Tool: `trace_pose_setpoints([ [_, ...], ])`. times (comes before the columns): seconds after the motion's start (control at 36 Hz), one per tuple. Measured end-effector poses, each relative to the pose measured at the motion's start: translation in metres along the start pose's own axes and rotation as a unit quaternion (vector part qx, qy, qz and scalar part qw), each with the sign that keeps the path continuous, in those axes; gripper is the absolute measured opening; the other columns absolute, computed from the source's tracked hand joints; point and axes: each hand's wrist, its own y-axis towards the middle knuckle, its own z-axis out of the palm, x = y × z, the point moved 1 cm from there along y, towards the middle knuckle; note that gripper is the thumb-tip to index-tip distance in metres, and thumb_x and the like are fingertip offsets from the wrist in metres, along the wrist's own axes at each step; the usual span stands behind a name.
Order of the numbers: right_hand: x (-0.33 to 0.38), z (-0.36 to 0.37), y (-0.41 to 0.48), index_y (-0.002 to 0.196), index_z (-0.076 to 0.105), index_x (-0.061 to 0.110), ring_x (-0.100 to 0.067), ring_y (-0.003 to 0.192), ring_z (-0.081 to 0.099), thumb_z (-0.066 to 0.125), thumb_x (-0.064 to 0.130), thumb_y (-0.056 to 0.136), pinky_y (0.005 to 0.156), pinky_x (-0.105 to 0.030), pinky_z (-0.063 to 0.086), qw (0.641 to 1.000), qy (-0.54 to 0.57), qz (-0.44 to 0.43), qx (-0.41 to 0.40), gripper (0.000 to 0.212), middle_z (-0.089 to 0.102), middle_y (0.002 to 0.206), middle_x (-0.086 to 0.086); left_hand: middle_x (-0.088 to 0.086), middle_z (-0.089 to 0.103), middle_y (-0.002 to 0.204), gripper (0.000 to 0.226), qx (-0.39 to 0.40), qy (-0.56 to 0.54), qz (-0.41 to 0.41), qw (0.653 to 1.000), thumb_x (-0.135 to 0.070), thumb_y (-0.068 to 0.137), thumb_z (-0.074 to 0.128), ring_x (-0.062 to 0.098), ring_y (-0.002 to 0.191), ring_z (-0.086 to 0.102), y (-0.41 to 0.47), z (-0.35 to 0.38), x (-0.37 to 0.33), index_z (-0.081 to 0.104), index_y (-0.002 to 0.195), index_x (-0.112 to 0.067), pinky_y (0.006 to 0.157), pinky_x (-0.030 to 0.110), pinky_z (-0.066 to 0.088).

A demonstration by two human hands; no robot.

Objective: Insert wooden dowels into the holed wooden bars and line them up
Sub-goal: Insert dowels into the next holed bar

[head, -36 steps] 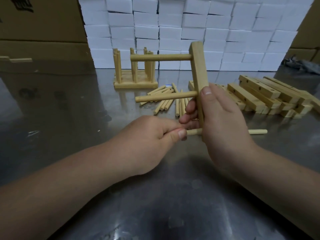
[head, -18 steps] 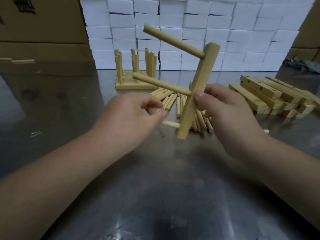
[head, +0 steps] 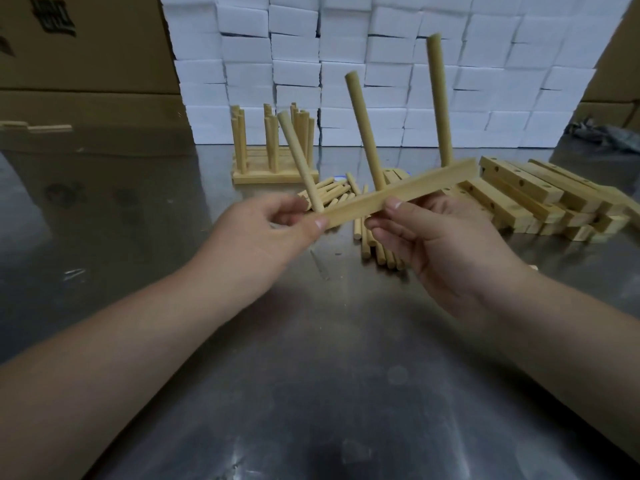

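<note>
A wooden bar (head: 415,190) hangs above the table, nearly level, its right end a little higher. Three dowels stand up from it: a left dowel (head: 299,161), a middle dowel (head: 365,133) and a right dowel (head: 439,98). My left hand (head: 273,233) pinches the bar's left end, thumb on its front face. My right hand (head: 440,244) holds the bar near its middle between thumb and fingers. Loose dowels (head: 367,233) lie on the table behind the hands.
Finished bars with upright dowels (head: 273,150) stand in a row at the back centre. A pile of holed bars (head: 540,199) lies at the right. White boxes (head: 381,64) are stacked behind, cardboard boxes (head: 79,57) at the left. The steel table (head: 329,375) fills the foreground.
The bar has swung from upright to nearly level, so its dowels now point up. A third dowel sits in its left end. My left hand has moved onto that end.
</note>
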Motion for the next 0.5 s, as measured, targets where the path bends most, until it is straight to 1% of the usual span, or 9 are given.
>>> trace_pose_setpoints([
  [0.14, -0.002, -0.002, 0.001, 0.081, 0.063, 0.008, -0.009, 0.071, 0.069, 0.055, 0.002, 0.089, 0.062, -0.015, 0.052, 1.000, 0.021, 0.009, 0.007, 0.013, 0.072, 0.074, -0.001, -0.010, 0.060, 0.080, 0.019, 0.010, 0.001, 0.005, 1.000, -0.031, 0.079, 0.068, 0.004, 0.073, 0.056, 0.001, 0.001, 0.001, 0.066, 0.098, -0.031, 0.059, 0.012, 0.040],
  [0.17, -0.002, -0.002, 0.001, 0.082, 0.063, 0.007, -0.009, 0.071, 0.069, 0.055, 0.002, 0.089, 0.062, -0.015, 0.053, 1.000, 0.020, 0.011, 0.008, 0.012, 0.072, 0.074, -0.002, -0.010, 0.060, 0.080, 0.019, 0.009, 0.001, 0.006, 1.000, -0.031, 0.079, 0.068, 0.005, 0.072, 0.056, 0.002, 0.001, 0.002, 0.066, 0.098, -0.031, 0.061, 0.012, 0.041],
  [0.25, -0.003, -0.002, 0.000, 0.085, 0.064, 0.004, -0.009, 0.069, 0.069, 0.054, 0.001, 0.089, 0.062, -0.016, 0.053, 1.000, 0.006, 0.024, 0.011, 0.010, 0.072, 0.074, -0.003, -0.009, 0.061, 0.078, 0.024, 0.016, -0.004, 0.004, 1.000, -0.028, 0.078, 0.069, 0.007, 0.070, 0.056, 0.004, 0.000, 0.005, 0.069, 0.102, -0.026, 0.068, 0.021, 0.042],
  [0.31, -0.003, -0.002, -0.001, 0.087, 0.065, 0.003, -0.009, 0.068, 0.068, 0.055, 0.003, 0.089, 0.060, -0.015, 0.053, 0.999, -0.027, 0.037, 0.009, 0.010, 0.072, 0.074, -0.006, -0.012, 0.062, 0.073, 0.024, 0.013, -0.004, 0.002, 1.000, -0.026, 0.076, 0.072, 0.003, 0.065, 0.055, 0.008, -0.002, 0.008, 0.069, 0.100, -0.026, 0.066, 0.019, 0.042],
  [0.36, -0.004, -0.003, -0.002, 0.093, 0.066, 0.003, -0.007, 0.065, 0.067, 0.056, 0.009, 0.090, 0.060, -0.015, 0.052, 0.990, -0.136, 0.025, 0.002, 0.012, 0.071, 0.075, -0.005, -0.018, 0.063, 0.062, 0.019, -0.003, -0.004, 0.003, 1.000, -0.025, 0.074, 0.074, -0.004, 0.056, 0.056, 0.012, -0.005, 0.010, 0.068, 0.089, -0.033, 0.059, 0.011, 0.042],
  [0.39, -0.005, -0.003, -0.003, 0.101, 0.066, 0.004, -0.005, 0.064, 0.066, 0.057, 0.014, 0.090, 0.062, -0.015, 0.052, 0.972, -0.235, -0.002, 0.004, 0.017, 0.070, 0.074, -0.002, -0.023, 0.062, 0.058, 0.018, -0.014, 0.001, 0.006, 1.000, -0.025, 0.073, 0.075, -0.007, 0.053, 0.055, 0.014, -0.008, 0.012, 0.067, 0.083, -0.038, 0.057, 0.008, 0.041],
  [0.42, -0.006, -0.003, -0.005, 0.111, 0.064, 0.009, -0.002, 0.064, 0.065, 0.057, 0.018, 0.090, 0.065, -0.016, 0.052, 0.940, -0.338, -0.041, 0.015, 0.023, 0.070, 0.074, 0.003, -0.025, 0.062, 0.057, 0.019, -0.027, 0.008, 0.008, 1.000, -0.026, 0.072, 0.075, -0.009, 0.053, 0.055, 0.016, -0.011, 0.013, 0.065, 0.078, -0.041, 0.056, 0.009, 0.042],
  [0.44, -0.008, -0.002, -0.007, 0.121, 0.060, 0.016, 0.001, 0.066, 0.064, 0.058, 0.022, 0.089, 0.069, -0.017, 0.051, 0.907, -0.411, -0.081, 0.039, 0.032, 0.069, 0.074, 0.009, -0.025, 0.063, 0.059, 0.018, -0.041, 0.015, 0.008, 0.999, -0.028, 0.072, 0.076, -0.009, 0.055, 0.056, 0.018, -0.014, 0.014, 0.065, 0.076, -0.042, 0.057, 0.011, 0.042],
  [0.5, -0.012, 0.003, -0.013, 0.126, 0.057, 0.022, 0.003, 0.069, 0.063, 0.060, 0.027, 0.087, 0.073, -0.020, 0.050, 0.873, -0.463, -0.118, 0.099, 0.039, 0.065, 0.073, 0.017, -0.024, 0.064, 0.063, 0.014, -0.071, 0.030, 0.006, 0.997, -0.031, 0.072, 0.076, -0.012, 0.059, 0.057, 0.021, -0.019, 0.016, 0.069, 0.082, -0.038, 0.057, 0.011, 0.040],
])
